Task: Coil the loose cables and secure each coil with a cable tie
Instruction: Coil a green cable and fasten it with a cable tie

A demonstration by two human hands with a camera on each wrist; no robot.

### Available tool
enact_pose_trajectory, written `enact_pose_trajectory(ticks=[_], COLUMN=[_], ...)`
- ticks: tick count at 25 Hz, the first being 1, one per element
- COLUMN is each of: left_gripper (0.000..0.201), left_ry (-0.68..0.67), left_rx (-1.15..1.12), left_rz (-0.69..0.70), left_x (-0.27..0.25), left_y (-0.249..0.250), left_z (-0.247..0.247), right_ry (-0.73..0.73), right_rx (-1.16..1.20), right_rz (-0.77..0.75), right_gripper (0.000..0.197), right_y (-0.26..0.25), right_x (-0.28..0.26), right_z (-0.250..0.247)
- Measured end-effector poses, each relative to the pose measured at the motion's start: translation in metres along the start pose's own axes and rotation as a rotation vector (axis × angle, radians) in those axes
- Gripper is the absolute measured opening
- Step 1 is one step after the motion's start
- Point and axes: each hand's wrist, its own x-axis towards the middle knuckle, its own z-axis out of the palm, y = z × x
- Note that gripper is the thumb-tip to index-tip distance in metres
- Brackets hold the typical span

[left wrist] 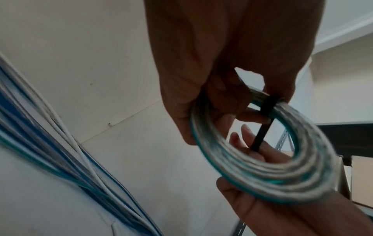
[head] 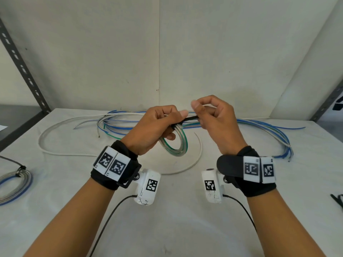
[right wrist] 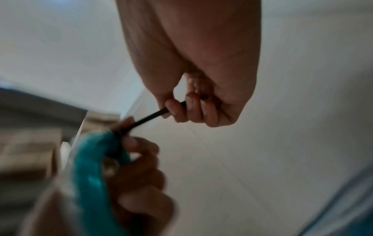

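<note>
Gripping a small coil of clear and green-striped cable [head: 174, 143] in the left hand [head: 154, 127], fingers curled round its upper arc and thumb lying along the top, raised above the white cloth-covered table [head: 176, 219]. Hanging from that grip as an upright ring, seen large in the left wrist view [left wrist: 262, 172] and as a blurred teal band in the right wrist view [right wrist: 90, 167]. Wrapping the top of the ring with a thin black plastic cable tie [head: 189, 119], its band crossing the strands [left wrist: 267, 105] and its free tail running off to the right. Pinching that tail in the right hand [head: 215, 119], fingers curled tight on the strip [right wrist: 155, 114], thumb up beside the left thumb. Lying loose along the back of the table, a spread of blue, white and green uncoiled cables [head: 118, 123], with a long white cable [head: 55, 138] looping forward past both wrists. Resting at the left edge, a grey and blue coil already bound with a black tie [head: 14, 184]. Showing at the right edge, a few spare black cable ties [head: 337, 200].
</note>
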Motion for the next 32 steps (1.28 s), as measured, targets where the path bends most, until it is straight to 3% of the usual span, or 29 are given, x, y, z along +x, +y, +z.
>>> enact_pose_trajectory(ticks=[3, 4, 8, 11, 12, 15, 20, 32], left_gripper=[0.032, 0.031, 0.033, 0.034, 0.033, 0.030, 0.027, 0.032], left_ry=[0.046, 0.057, 0.077, 0.078, 0.078, 0.097, 0.076, 0.131], left_rx=[0.036, 0.038, 0.068, 0.110, 0.114, 0.134, 0.214, 0.145], left_rz=[0.026, 0.037, 0.061, 0.079, 0.088, 0.115, 0.105, 0.067], left_x=[0.001, 0.000, 0.000, -0.001, -0.001, -0.002, -0.004, -0.003], left_y=[-0.003, -0.002, -0.002, -0.004, -0.004, -0.002, -0.008, -0.019], left_z=[0.004, 0.005, 0.006, 0.009, 0.009, 0.008, 0.015, 0.032], right_ry=[-0.019, -0.046, -0.047, -0.028, -0.040, -0.108, 0.036, 0.237], right_rx=[0.598, 0.693, 0.833, 0.893, 0.883, 0.720, 0.137, 0.020], right_rz=[0.334, 0.391, 0.512, 0.546, 0.542, 0.476, 0.048, -0.066], right_gripper=[0.012, 0.013, 0.025, 0.015, 0.010, 0.025, 0.041, 0.042], right_y=[-0.004, -0.003, 0.000, 0.001, 0.001, -0.003, -0.002, 0.025], right_x=[0.001, 0.001, 0.001, 0.000, 0.000, -0.004, -0.006, 0.001], right_z=[0.000, 0.000, 0.005, 0.008, 0.010, 0.014, 0.014, 0.016])
